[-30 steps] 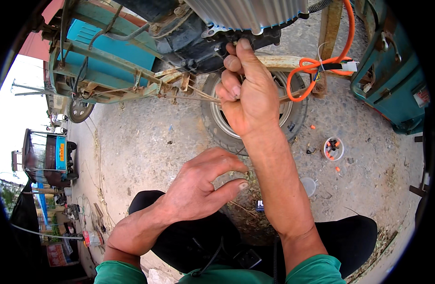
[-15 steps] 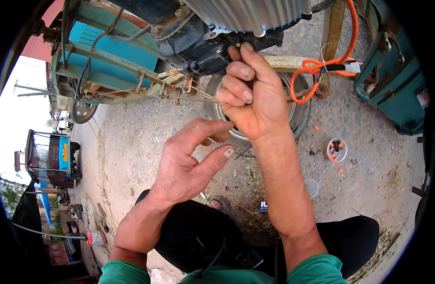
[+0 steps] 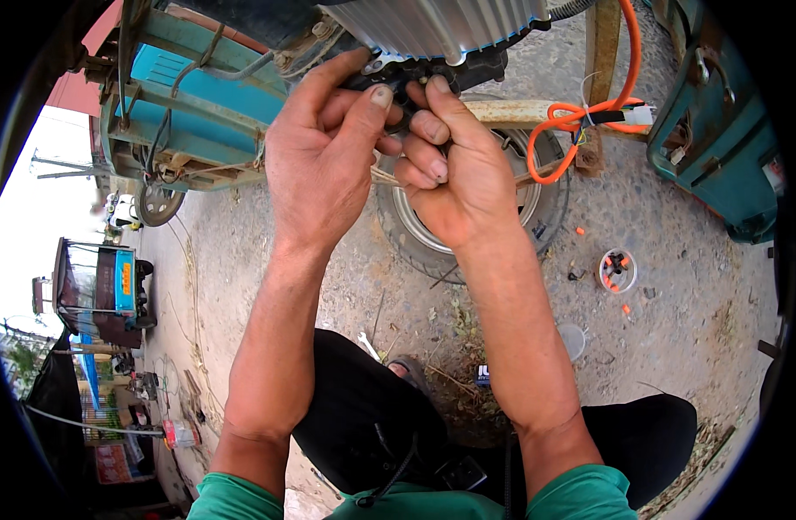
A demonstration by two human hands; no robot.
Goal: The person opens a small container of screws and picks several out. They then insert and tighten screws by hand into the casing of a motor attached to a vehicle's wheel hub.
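Note:
A finned silver motor housing with a black casing under it fills the top middle. My left hand is raised to the casing's left side, its index finger reaching a small metal tab. Its thumb and other fingers curl together over a dark part; what they grip is hidden. My right hand is at the casing's lower edge, thumb and index finger pinched beside a small pale bolt or stud. Anything between those fingertips is too small to name. The remaining right fingers are folded.
Behind my hands a wheel lies on rough ground. An orange cable loops at the right near a teal body panel. A small clear tub holds orange and black pieces. A wrench lies near my foot.
My left hand has moved up from below the right hand to the casing, and its fingers have closed in there. The right hand keeps its pinch at nearly the same spot.

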